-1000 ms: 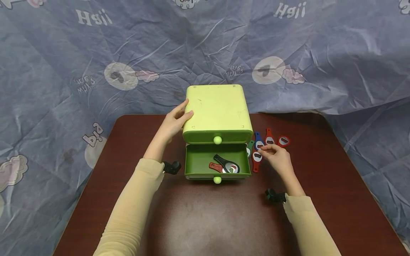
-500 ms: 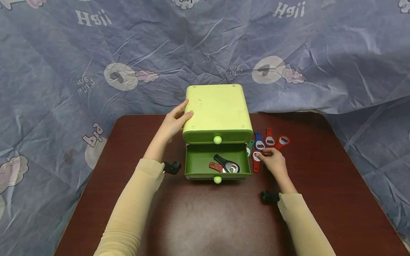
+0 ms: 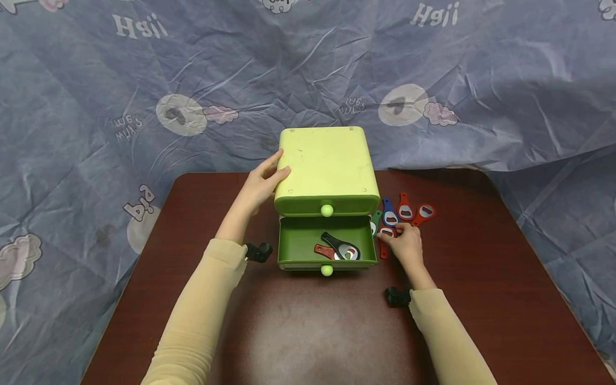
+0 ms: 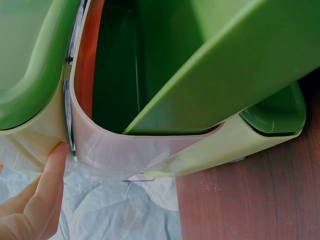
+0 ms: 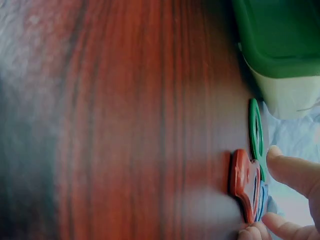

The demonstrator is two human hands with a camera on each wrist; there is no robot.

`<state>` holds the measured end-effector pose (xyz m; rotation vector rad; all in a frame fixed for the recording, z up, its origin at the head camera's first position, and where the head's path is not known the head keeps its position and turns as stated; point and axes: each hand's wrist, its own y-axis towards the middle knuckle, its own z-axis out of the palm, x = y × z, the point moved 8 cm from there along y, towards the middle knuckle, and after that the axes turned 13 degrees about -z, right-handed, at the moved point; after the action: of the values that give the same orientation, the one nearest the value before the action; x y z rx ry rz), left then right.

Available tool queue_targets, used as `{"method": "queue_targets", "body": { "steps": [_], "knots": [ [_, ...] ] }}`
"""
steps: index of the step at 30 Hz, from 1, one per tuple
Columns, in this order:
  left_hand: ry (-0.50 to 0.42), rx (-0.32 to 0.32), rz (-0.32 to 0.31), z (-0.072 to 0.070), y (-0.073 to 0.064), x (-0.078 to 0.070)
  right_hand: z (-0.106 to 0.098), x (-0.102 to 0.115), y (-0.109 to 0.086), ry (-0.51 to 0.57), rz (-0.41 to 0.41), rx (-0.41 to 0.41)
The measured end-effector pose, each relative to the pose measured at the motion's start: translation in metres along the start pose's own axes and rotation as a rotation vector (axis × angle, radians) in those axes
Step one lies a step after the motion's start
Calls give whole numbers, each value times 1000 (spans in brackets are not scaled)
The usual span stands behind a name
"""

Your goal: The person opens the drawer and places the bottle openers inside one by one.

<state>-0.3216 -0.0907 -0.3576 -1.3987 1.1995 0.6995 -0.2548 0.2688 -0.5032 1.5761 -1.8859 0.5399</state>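
Yellow casing (image 3: 327, 163) mid-frame seems steadied by your outspread left hand (image 3: 260, 187), your parted, empty right hand (image 3: 406, 247) over a red opener (image 3: 383, 250).

Green opener (image 3: 377, 217) partly behind drawer (image 3: 299, 235)

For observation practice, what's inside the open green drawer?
Inside the green drawer, a flat black bottle opener lies across a red bottle opener. The latter's covered part and the drawer's rear floor, within the pale-yellow cabinet, cannot be seen.
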Motion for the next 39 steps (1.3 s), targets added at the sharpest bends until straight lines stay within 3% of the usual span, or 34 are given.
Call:
{"method": "queue_targets", "body": {
  "steps": [11, 21, 39],
  "knots": [
    [-13, -4, -2, 0, 2, 1, 7, 2, -1, -78, 21, 19],
    [-14, -11, 0, 0, 1, 0, 5, 3, -5, -119, 90, 122],
    [-9, -6, 3, 0, 0, 0, -16, 8, -24, -17, -18, 19]
  ]
}}
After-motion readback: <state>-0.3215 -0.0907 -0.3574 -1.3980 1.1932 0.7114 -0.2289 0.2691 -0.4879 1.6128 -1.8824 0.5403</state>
